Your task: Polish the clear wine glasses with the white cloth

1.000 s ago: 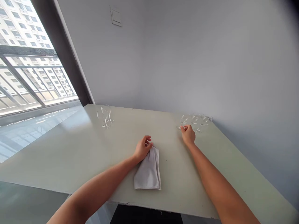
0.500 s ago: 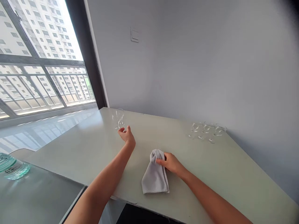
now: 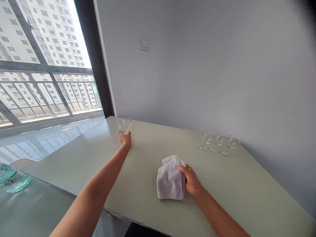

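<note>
My left hand [image 3: 125, 138] is stretched to the far left of the table, its fingers and thumb around the lower part of a small clear stemmed glass [image 3: 121, 126]. Just behind it stands a second stemmed glass [image 3: 127, 122]; the hand partly hides both bases. Nearer to me, my right hand [image 3: 192, 181] grips a folded pale grey cloth [image 3: 171, 181] by its right edge, thumb on top and fingers behind. The cloth hangs over the middle of the table. Whether its lower edge touches the surface I cannot tell.
Three clear stemmed glasses [image 3: 219, 140] stand in a row at the right, near the wall [image 3: 234, 72]. At the left, a greenish clear bottle [image 3: 13, 179] is on a lower grey surface [image 3: 41, 207] beside the pale table [image 3: 145, 154]. A large window lies beyond.
My left hand has moved forward and left, from in front of the glasses to around the nearer one. The cloth has shifted slightly right and spread wider in my right hand.
</note>
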`<state>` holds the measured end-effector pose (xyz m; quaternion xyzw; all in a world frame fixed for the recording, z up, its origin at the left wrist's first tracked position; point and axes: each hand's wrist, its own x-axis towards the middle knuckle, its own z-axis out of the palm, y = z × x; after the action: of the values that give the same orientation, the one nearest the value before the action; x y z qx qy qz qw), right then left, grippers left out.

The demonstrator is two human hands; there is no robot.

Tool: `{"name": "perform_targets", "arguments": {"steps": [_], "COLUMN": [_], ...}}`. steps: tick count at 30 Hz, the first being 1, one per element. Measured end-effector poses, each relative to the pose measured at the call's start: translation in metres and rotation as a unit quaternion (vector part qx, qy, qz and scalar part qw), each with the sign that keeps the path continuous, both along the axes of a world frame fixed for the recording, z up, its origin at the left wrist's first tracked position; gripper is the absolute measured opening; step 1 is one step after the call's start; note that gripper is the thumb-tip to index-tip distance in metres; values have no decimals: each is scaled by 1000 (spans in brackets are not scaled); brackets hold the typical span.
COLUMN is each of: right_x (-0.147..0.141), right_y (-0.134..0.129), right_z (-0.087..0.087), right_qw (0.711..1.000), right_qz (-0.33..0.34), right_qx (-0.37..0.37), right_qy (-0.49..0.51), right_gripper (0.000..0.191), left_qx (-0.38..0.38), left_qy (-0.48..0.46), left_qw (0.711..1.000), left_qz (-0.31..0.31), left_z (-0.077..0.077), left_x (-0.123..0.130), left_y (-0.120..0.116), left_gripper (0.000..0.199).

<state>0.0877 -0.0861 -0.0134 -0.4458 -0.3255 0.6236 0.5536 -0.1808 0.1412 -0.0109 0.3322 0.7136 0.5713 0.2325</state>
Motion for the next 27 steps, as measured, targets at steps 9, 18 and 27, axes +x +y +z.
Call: {"name": "perform_targets", "arguments": {"steps": [9,18,27], "right_x": [13,18,37], "right_y": [5,0,-3], "right_z": [0,14,22], "right_qw": [988,987,902], "right_qz": [-95,-61,-327], "right_qx": [-14,-63,193], "right_qy": [118,133,-207], "right_gripper": [15,25,22], "left_qx": [-15,68,99], "left_qy": [52,192,260], "left_qw": [997,940,869], "left_qz": [-55,-274,-410], "left_z": [3,10,-11], "left_x": [5,88,135], "left_y": [-9,-71,-125], "left_gripper": [47,33,32]}}
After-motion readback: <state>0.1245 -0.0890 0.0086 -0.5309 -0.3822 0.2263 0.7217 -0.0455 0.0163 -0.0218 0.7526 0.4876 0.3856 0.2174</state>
